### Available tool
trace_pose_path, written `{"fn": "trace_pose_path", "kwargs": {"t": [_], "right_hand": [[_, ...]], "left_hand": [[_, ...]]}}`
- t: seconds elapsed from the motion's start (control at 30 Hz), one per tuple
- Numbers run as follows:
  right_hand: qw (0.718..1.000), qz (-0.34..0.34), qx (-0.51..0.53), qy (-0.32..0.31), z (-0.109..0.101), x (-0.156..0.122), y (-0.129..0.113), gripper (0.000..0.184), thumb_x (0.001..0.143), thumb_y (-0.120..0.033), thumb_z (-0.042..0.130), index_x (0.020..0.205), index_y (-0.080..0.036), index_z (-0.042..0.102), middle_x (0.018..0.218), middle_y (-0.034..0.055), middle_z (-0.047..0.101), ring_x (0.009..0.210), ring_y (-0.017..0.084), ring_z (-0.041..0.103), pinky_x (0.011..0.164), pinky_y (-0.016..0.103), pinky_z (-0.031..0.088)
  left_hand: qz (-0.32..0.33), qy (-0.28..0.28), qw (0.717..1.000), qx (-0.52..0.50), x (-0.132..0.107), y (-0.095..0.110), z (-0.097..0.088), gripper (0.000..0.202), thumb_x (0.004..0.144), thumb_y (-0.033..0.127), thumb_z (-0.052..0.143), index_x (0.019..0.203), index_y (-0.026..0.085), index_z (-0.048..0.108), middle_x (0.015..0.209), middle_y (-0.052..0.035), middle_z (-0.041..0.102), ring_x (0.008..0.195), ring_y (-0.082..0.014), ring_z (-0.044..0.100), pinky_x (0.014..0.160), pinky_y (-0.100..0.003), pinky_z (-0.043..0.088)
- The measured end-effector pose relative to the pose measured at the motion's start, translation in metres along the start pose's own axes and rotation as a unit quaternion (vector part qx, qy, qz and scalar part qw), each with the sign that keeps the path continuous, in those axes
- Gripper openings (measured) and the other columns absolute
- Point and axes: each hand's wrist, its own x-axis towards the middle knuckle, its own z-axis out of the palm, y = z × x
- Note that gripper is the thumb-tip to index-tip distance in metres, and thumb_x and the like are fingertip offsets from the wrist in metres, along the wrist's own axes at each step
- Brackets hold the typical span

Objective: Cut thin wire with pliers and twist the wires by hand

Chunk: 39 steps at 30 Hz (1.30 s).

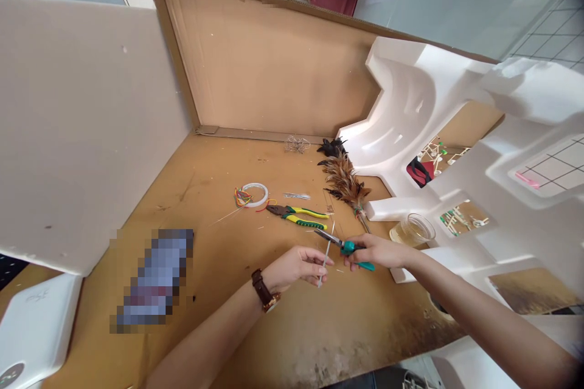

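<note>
Here, stained brown tabletop [223,258], upright cardboard panel [274,73] along far edge; toward right edge, left hand [302,264] pinches thin white stick [327,251]; right hand [375,251] grips teal-handled metal pliers [348,248], their tip at stick's upper half.

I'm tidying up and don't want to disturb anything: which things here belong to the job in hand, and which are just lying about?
Likely job:
pale stick, in the left hand
teal-handled tool, in the right hand
pliers, probably

Seemingly lying about:
feather duster
cup
</note>
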Motion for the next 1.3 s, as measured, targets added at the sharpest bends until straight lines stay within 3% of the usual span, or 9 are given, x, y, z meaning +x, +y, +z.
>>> {"fn": "trace_pose_path", "kwargs": {"t": [0.33,0.67,1.3], "right_hand": [[0.999,0.001,0.043,-0.027,0.0023,0.0007,0.0007,0.021,0.070,-0.026,0.046,0.082,-0.012,0.056,0.076,0.0035,0.061,0.065,0.013,0.057,0.054,0.021,0.043],[1.000,-0.012,-0.013,0.004,0.0053,-0.0015,-0.0024,0.016,0.070,-0.023,0.044,0.076,-0.013,0.055,0.063,-0.0001,0.056,0.055,0.010,0.053,0.050,0.019,0.040],[1.000,0.023,-0.002,0.021,0.0069,-0.0001,0.0019,0.015,0.069,-0.023,0.043,0.073,-0.014,0.055,0.055,-0.0010,0.053,0.048,0.008,0.049,0.046,0.017,0.039]], "left_hand": [[0.002,-0.017,1.000,0.002,-0.0003,-0.0009,0.0001,0.033,0.061,0.029,0.066,0.089,0.012,0.061,0.067,-0.0023,0.056,0.063,-0.0109,0.054,0.062,-0.027,0.043],[-0.002,-0.016,1.000,-0.006,-0.0004,-0.0013,-0.0002,0.034,0.060,0.029,0.066,0.088,0.011,0.061,0.066,-0.0024,0.057,0.061,-0.0107,0.054,0.062,-0.027,0.043],[-0.007,-0.033,0.998,-0.052,-0.0004,-0.0008,0.0011,0.032,0.055,0.027,0.069,0.083,0.011,0.063,0.064,-0.0017,0.058,0.058,-0.0106,0.055,0.061,-0.028,0.043]]}}
